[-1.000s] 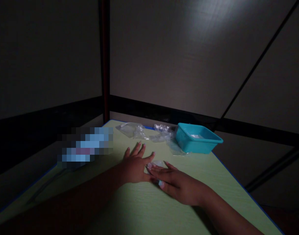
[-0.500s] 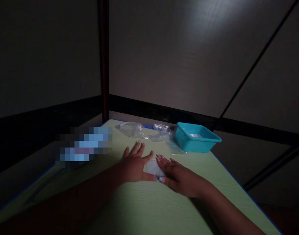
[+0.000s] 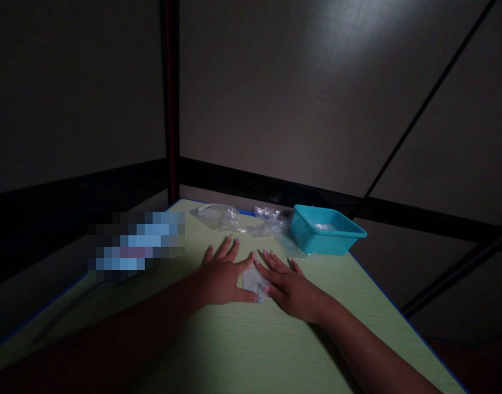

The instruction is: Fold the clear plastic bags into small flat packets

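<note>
A small, flat whitish piece (image 3: 253, 280), perhaps in a clear plastic bag, lies on the pale green table between my hands. My left hand (image 3: 224, 279) rests open on its left side, with the thumb at the near edge and the index finger at the far edge. From the right, my right hand (image 3: 289, 284) lies flat over part of the piece with its fingers spread. The fingers cover its right side. What exactly the piece is, I cannot make out.
Crumpled clear plastic bags (image 3: 230, 219) lie along the far edge of the table (image 3: 234, 350). A turquoise plastic basin (image 3: 328, 232) with something white inside stands at the back right. A blurred-out blue item (image 3: 139, 246) sits at the left. Dark panels rise behind.
My right hand has slid a little away and to the left over the whitish piece, its fingers more spread. My left hand stays in place on the piece. The view has shifted slightly.
</note>
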Motion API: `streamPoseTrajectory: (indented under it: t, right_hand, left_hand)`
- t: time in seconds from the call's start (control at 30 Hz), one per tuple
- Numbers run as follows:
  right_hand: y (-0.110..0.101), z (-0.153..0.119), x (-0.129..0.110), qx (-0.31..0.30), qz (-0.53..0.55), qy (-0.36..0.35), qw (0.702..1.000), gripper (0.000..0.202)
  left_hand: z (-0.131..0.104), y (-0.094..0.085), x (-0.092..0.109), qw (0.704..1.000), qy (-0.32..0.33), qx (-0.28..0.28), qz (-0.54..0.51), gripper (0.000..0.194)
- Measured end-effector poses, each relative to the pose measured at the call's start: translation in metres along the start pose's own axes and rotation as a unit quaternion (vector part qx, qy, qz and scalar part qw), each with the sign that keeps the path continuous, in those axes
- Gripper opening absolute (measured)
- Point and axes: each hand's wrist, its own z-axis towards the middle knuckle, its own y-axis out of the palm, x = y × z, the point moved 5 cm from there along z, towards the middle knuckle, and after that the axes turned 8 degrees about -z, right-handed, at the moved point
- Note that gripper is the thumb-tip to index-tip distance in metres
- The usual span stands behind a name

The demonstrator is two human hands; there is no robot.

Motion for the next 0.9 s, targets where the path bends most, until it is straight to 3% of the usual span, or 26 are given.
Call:
streamPoseTrajectory:
  t: [0.23, 0.37, 0.5, 0.57, 0.63, 0.77, 0.9]
  right_hand:
    - [-0.001, -0.003, 0.007, -0.035, 0.027, 0.017, 0.999, 0.066]
    - [-0.001, -0.003, 0.006, -0.040, 0.031, 0.018, 0.999, 0.070]
    - [-0.001, -0.004, 0.006, -0.038, 0.029, 0.020, 0.999, 0.068]
    - [-0.001, -0.004, 0.005, -0.038, 0.030, 0.021, 0.999, 0.068]
    - [-0.001, -0.004, 0.005, -0.039, 0.033, 0.025, 0.998, 0.069]
    - [-0.005, -0.004, 0.005, -0.027, 0.060, 0.005, 0.998, 0.070]
    - [-0.023, -0.007, 0.009, 0.042, 0.133, -0.037, 0.990, 0.057]
  left_hand:
    - [-0.001, -0.001, 0.000, 1.000, 0.000, 0.002, 0.009, 0.096]
    - [-0.004, -0.006, 0.013, 0.996, 0.071, 0.041, 0.019, 0.089]
    - [-0.009, -0.019, 0.036, 0.977, 0.182, 0.106, -0.025, 0.050]
    - [-0.010, -0.025, 0.039, 0.970, 0.190, 0.143, -0.042, 0.028]
    - [-0.008, -0.026, 0.037, 0.970, 0.184, 0.153, -0.040, 0.018]
    - [-0.004, -0.019, 0.028, 0.975, 0.181, 0.126, -0.020, 0.015]
    - [-0.003, -0.016, 0.023, 0.978, 0.175, 0.109, -0.007, 0.027]
